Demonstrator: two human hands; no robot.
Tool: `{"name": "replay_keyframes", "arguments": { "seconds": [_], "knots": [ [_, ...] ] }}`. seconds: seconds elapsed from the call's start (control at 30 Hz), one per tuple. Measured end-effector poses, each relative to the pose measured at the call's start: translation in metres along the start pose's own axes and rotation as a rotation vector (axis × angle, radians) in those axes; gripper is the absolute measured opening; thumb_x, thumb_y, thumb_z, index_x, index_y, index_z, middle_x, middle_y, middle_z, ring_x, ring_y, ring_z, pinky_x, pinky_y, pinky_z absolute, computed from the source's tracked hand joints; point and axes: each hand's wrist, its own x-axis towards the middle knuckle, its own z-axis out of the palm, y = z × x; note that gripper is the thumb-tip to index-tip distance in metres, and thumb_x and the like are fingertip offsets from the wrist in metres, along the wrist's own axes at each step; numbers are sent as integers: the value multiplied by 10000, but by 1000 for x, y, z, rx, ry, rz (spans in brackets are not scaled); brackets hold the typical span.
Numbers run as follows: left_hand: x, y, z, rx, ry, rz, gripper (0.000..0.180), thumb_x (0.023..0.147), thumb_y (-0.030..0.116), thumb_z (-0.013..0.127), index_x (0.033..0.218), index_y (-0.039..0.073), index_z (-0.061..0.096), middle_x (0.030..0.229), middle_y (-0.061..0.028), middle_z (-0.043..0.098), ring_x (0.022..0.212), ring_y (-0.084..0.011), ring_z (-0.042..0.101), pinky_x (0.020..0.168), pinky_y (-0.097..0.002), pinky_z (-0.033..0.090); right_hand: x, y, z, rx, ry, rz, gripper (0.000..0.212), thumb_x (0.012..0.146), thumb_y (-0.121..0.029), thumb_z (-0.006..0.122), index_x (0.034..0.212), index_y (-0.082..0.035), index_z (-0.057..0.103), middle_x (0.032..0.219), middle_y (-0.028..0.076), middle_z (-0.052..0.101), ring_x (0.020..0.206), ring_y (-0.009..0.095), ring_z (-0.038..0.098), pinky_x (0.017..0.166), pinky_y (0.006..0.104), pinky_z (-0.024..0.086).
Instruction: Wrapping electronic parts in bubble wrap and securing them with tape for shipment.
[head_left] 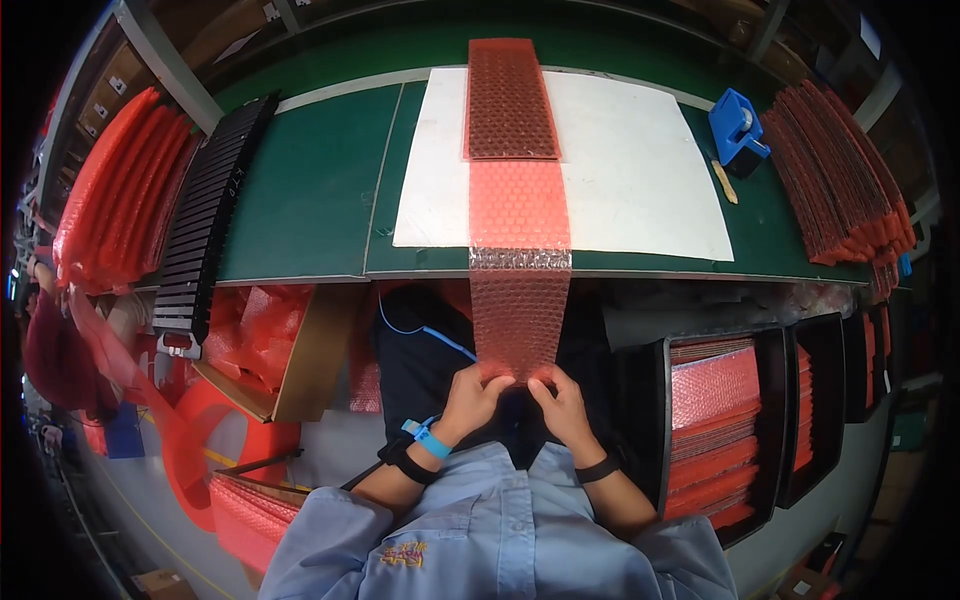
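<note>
A long strip of red bubble wrap runs from the table over its front edge toward my lap. Its near end is pinched at the left corner by my left hand and at the right corner by my right hand, thumbs on top. At the strip's far end lies a darker panel faced with red bubble wrap; what is inside it cannot be made out. Both rest on a white sheet on the green table. A blue wrist strap with a cord circles my left wrist.
A blue tape dispenser and a small tan tool sit at the right. Stacks of wrapped panels stand far right, red bubble-wrap pieces far left beside a black slotted rack. Black bins hold more pieces lower right.
</note>
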Motion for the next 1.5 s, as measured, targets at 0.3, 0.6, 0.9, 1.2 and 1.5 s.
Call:
{"name": "replay_keyframes", "arguments": {
  "seconds": [0.3, 0.6, 0.9, 1.2, 1.5],
  "knots": [
    [-1, 5, 5, 21, 97, 20, 109, 872, 74, 667, 894, -33, 670, 781, -86, 687, 723, -107, 603, 665, -263, 482, 0, -1, 6, -51, 37, -8, 184, 887, -169, 612, 984, -13, 620, 903, 130, 631, 841, 282, 606, 773, 356, 473],
    [-1, -7, 0, -79, 41, -18, 119, 904, 83, 645, 946, -28, 657, 842, -43, 678, 769, -100, 597, 702, -257, 487, 2, -2, 5, 26, 66, 25, 167, 871, -146, 660, 952, -4, 629, 838, 89, 656, 790, 181, 612, 750, 299, 480],
    [2, 2, 2, -261, 53, -76, 103, 903, 70, 650, 957, -18, 648, 886, -24, 667, 801, -85, 595, 726, -242, 492, 6, -7, 11, 59, 115, -39, 153, 871, -126, 674, 940, 4, 630, 831, 68, 670, 793, 123, 609, 738, 268, 483],
    [1, -4, 3, -260, 13, -57, 121, 915, 88, 640, 966, -22, 646, 884, -22, 667, 800, -83, 588, 721, -240, 487, 6, -8, 12, 5, 96, -16, 167, 888, -147, 636, 959, 3, 622, 877, 126, 671, 823, 221, 646, 755, 318, 493],
    [2, -8, 0, 4, 4, 55, 124, 937, 94, 599, 975, -20, 632, 870, -42, 666, 792, -106, 586, 712, -261, 484, 6, 0, 19, -112, 68, -51, 209, 888, -173, 637, 1011, -5, 619, 961, 143, 650, 889, 273, 625, 790, 354, 485]
  ]
}}
